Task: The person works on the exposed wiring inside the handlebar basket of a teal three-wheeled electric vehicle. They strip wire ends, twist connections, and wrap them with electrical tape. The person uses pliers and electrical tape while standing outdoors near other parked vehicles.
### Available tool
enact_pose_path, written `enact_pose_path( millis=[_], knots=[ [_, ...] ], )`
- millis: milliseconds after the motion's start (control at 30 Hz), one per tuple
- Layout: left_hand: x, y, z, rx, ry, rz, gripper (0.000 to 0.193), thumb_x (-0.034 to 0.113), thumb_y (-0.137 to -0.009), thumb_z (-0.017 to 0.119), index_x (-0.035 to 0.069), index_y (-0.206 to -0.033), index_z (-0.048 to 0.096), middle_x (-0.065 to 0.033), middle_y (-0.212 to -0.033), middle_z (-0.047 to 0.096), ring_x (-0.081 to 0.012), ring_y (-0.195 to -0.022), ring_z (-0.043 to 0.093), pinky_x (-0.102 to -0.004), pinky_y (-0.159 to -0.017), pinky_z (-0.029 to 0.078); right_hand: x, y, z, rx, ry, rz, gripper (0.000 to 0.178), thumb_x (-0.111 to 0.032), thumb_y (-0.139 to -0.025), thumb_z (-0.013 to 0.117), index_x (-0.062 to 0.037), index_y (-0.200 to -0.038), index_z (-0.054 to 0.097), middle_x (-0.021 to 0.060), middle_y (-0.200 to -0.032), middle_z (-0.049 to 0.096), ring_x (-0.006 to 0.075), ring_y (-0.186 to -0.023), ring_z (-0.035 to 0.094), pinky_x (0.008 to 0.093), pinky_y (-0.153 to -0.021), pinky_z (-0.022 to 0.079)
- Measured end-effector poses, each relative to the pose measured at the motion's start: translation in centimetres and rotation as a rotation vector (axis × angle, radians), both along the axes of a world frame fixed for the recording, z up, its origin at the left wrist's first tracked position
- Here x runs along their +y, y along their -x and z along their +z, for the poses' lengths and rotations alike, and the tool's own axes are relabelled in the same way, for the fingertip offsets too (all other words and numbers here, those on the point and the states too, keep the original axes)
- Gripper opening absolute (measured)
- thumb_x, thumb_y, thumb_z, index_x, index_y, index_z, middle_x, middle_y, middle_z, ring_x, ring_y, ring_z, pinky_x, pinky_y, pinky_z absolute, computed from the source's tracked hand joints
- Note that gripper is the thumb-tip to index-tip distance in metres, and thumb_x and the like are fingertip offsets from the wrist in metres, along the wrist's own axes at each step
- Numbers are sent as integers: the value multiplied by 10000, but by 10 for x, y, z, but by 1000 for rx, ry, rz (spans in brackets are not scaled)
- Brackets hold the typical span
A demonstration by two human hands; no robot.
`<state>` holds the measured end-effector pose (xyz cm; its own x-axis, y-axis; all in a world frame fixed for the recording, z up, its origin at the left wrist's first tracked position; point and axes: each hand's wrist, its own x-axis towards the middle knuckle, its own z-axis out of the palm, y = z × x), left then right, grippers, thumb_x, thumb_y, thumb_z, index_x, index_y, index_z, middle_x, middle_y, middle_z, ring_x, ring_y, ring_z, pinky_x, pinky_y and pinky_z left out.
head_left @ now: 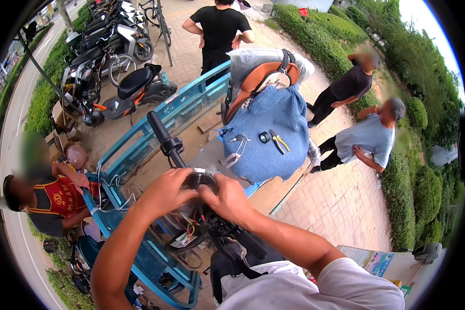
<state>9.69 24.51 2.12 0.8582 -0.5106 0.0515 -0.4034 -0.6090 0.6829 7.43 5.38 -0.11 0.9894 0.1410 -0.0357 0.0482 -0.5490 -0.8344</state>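
Observation:
My left hand (pixel 165 192) and my right hand (pixel 227 199) both grip a round black and silver part (pixel 197 182) at the middle of a vehicle's handlebar. The left black handlebar grip (pixel 159 130) sticks up and away; the right grip (pixel 250 244) runs below my right wrist. Coloured wires (pixel 188 227) hang loose under the round part. Beyond it a blue towel (pixel 266 137) covers the seat, with yellow-handled pliers (pixel 279 141), a roll of black tape (pixel 264 137) and a small tool (pixel 236 138) lying on it.
The blue cargo frame (pixel 139 144) of the vehicle surrounds the handlebar. A crouching person in a red apron (pixel 51 199) is at the left. Three more people stand or squat on the brick paving (pixel 346 201) behind. Parked scooters (pixel 134 85) and hedges (pixel 320 41) line the back.

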Motion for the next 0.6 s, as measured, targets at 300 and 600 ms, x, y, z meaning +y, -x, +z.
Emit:
enact_pose_path(
  millis=[300, 600],
  knots=[
    [1, 7, -7, -87, -92, 5, 500, 234, -767, 737, 9, -1158, 520, -199, -1057, 617, -382, -982, 587, -427, -815, 475, 4, 8, -1, 8, -11, -54, 374, -303, -834, 620, 52, -763, 529, 273, -725, 591, 454, -689, 590, 490, -610, 458],
    [-9, 8, 16, 96, -122, 99, 561, 271, -789, 718, -13, -1228, 514, -174, -1169, 551, -341, -1092, 530, -405, -910, 443, -54, 9, -25, 281, -311, 36, 542, -481, -943, 516, 58, -915, 575, 90, -655, 519, 148, -621, 482, 334, -560, 411]
  ],
)
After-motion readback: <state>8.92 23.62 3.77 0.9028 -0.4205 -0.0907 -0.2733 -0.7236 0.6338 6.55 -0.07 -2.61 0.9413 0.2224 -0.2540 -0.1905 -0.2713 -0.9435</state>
